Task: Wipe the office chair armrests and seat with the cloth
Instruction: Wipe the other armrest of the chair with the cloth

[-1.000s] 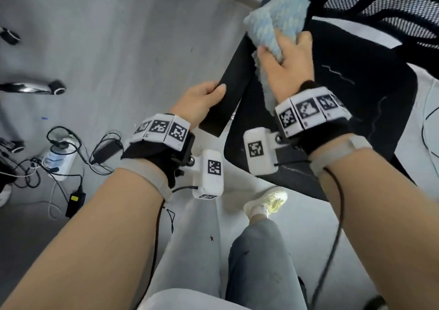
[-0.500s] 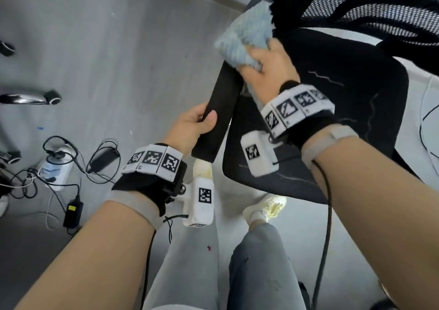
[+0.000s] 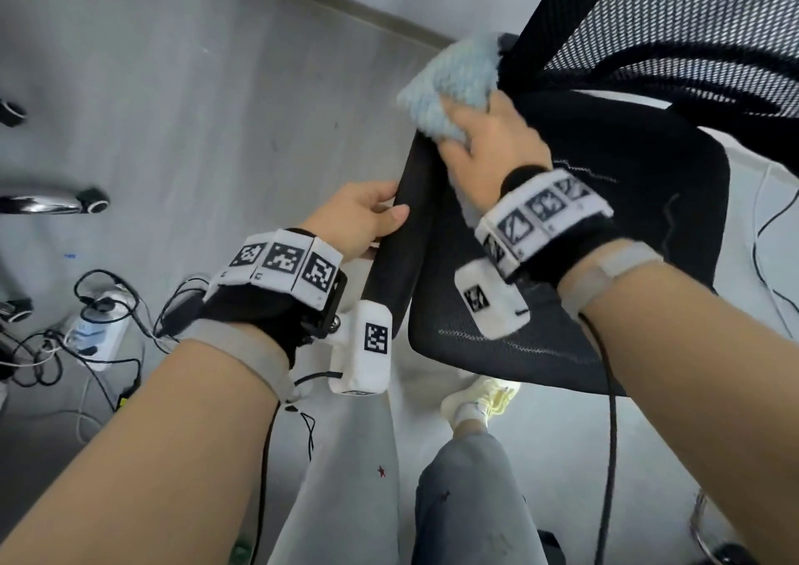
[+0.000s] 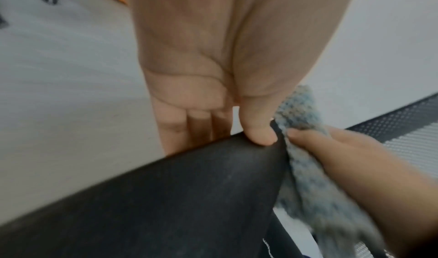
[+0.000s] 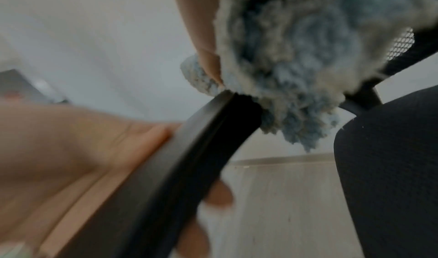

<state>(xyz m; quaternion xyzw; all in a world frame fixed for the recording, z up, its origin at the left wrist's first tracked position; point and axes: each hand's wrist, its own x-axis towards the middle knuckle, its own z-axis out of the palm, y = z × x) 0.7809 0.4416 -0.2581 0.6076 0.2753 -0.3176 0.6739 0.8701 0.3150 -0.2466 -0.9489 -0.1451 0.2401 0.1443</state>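
The black armrest [image 3: 402, 227] runs away from me beside the black seat [image 3: 627, 201]. My left hand [image 3: 372, 218] grips its near half, thumb on top [image 4: 258, 131] and fingers underneath. My right hand [image 3: 493, 145] holds a fluffy light blue cloth [image 3: 454, 84] and presses it on the armrest's far end, next to the mesh backrest [image 3: 691, 15]. In the right wrist view the cloth [image 5: 296, 56] drapes over the top and inner edge of the armrest [image 5: 189, 159]. The armrest's far end is hidden under the cloth.
On the floor at left lie a power strip with tangled cables [image 3: 95, 331] and a chrome chair leg with a caster [image 3: 52, 203]. My legs and a pale shoe [image 3: 480, 400] are below the seat. A thin cable [image 3: 774, 240] trails on the floor at right.
My right hand has moved the cloth from hanging down the armrest's inner side to bunched on its far end. The left hand keeps the same grip.
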